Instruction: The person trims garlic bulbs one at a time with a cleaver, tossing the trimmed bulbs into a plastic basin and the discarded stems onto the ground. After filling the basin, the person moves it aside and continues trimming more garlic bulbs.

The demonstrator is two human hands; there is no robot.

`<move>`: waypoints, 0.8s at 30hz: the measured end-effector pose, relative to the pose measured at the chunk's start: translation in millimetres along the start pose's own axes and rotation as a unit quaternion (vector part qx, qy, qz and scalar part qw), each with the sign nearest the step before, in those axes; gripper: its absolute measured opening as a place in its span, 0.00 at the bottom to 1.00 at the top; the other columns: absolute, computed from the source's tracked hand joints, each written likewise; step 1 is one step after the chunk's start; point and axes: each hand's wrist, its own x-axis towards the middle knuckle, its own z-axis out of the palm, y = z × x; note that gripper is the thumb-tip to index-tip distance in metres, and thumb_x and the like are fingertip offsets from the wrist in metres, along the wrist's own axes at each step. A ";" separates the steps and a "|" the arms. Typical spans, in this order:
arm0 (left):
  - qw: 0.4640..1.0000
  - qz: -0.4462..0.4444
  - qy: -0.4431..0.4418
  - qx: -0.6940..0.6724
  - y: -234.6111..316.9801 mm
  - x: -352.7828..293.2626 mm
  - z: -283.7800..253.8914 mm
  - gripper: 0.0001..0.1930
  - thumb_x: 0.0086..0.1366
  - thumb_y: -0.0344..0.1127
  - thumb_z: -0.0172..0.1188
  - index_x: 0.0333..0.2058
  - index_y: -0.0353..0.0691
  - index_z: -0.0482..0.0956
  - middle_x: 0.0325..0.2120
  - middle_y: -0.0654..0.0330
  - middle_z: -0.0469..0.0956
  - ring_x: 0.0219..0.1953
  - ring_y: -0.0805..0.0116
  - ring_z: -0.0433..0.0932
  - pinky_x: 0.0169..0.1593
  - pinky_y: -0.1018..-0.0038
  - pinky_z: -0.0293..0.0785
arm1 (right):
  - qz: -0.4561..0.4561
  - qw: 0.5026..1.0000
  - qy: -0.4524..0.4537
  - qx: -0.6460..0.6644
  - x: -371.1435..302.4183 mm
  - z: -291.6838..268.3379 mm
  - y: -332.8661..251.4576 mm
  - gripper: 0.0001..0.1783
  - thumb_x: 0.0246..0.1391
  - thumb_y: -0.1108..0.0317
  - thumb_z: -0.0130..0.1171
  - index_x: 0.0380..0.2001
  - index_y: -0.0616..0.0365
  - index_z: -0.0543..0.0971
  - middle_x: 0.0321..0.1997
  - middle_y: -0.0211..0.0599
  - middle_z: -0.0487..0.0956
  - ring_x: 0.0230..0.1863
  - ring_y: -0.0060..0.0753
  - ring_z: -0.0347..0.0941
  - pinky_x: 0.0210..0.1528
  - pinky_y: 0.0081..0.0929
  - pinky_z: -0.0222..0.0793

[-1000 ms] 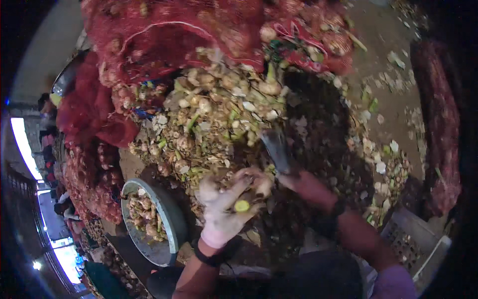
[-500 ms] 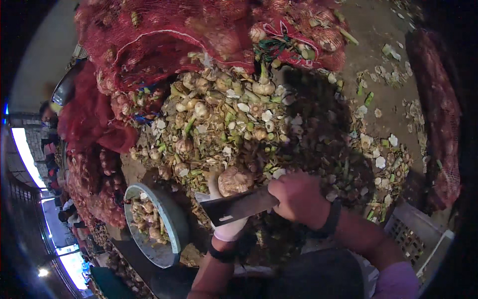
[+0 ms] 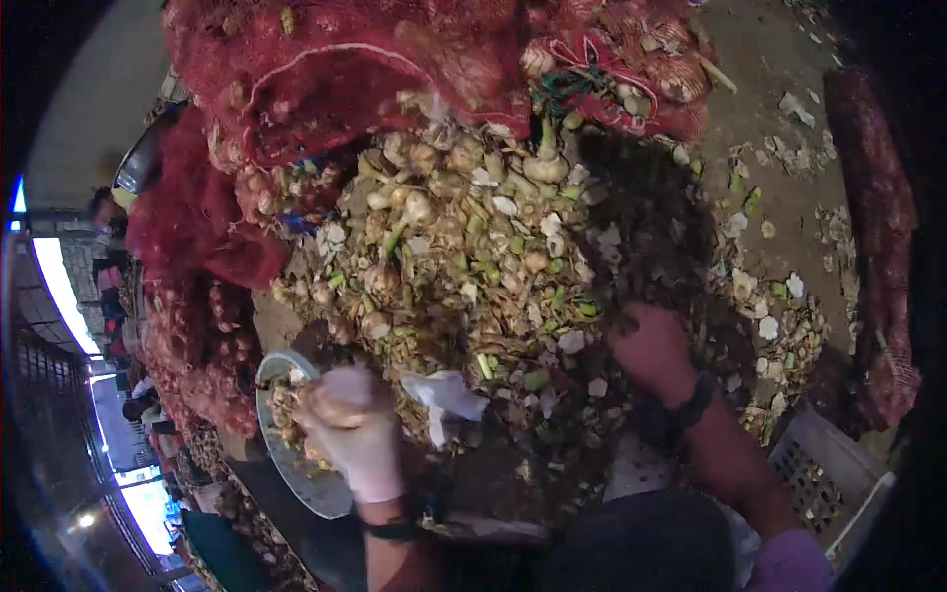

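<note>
My left hand, in a white glove and smeared by motion, is over the rim of the pale blue-green bowl. A garlic bulb shows in its fingers. Trimmed garlic lies inside that bowl. To the right, my right hand is closed in a fist above the dark, shaded side of the heap; no blade can be made out there. Between the two hands a crumpled white scrap rests on the cuttings. Beyond them spreads a heap of garlic bulbs, stalk ends and peel.
Red mesh sacks of garlic stand across the far side, with more sacks at the left. A long red sack lies at the right. A white plastic crate sits near my right forearm. Scattered peel covers the floor.
My left hand has carried the garlic bulb left from the heap to the bowl. My right hand has moved right and away; the broad knife seen in it before no longer shows.
</note>
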 end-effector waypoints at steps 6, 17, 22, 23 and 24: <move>0.981 0.105 -0.015 0.161 -64.3 54.4 -10.2 0.33 0.43 0.42 0.68 0.48 0.34 0.71 0.45 0.46 0.71 0.46 0.48 0.71 0.50 0.62 0.66 | -0.016 0.990 -0.082 0.114 1.4 17.9 -4.5 0.17 0.43 0.60 0.60 0.37 0.57 0.79 0.33 0.49 0.79 0.37 0.49 0.76 0.43 0.38 0.71; 0.962 -0.152 -0.203 0.096 -123.5 105.4 199.6 0.23 0.53 0.46 0.56 0.42 0.34 0.75 0.32 0.41 0.76 0.35 0.44 0.74 0.40 0.57 0.70 | -0.006 0.985 -0.100 0.144 -22.2 14.1 -19.3 0.17 0.42 0.61 0.58 0.37 0.57 0.79 0.29 0.48 0.79 0.32 0.49 0.76 0.37 0.38 0.72; 0.961 -0.035 -0.273 -0.035 36.1 13.3 106.7 0.12 0.51 0.40 0.59 0.29 0.36 0.78 0.23 0.46 0.76 0.30 0.47 0.76 0.35 0.60 0.71 | -0.225 0.972 -0.065 0.018 -23.7 13.3 -38.4 0.10 0.41 0.65 0.57 0.28 0.58 0.76 0.28 0.47 0.76 0.30 0.50 0.73 0.33 0.38 0.69; 0.969 0.095 -0.224 -0.049 35.3 0.5 90.3 0.10 0.50 0.39 0.60 0.27 0.38 0.78 0.22 0.48 0.76 0.29 0.49 0.76 0.33 0.61 0.72 | -0.231 0.970 -0.072 0.017 -24.2 13.3 -50.6 0.10 0.41 0.65 0.57 0.28 0.58 0.76 0.28 0.47 0.76 0.30 0.50 0.73 0.33 0.38 0.69; 0.958 0.189 -0.208 -0.064 45.3 -6.5 82.0 0.12 0.48 0.33 0.59 0.33 0.36 0.78 0.23 0.51 0.75 0.29 0.51 0.76 0.32 0.64 0.72 | -0.265 0.960 -0.086 0.006 -26.9 7.4 -60.6 0.11 0.40 0.65 0.57 0.30 0.57 0.76 0.28 0.47 0.76 0.31 0.51 0.73 0.33 0.38 0.70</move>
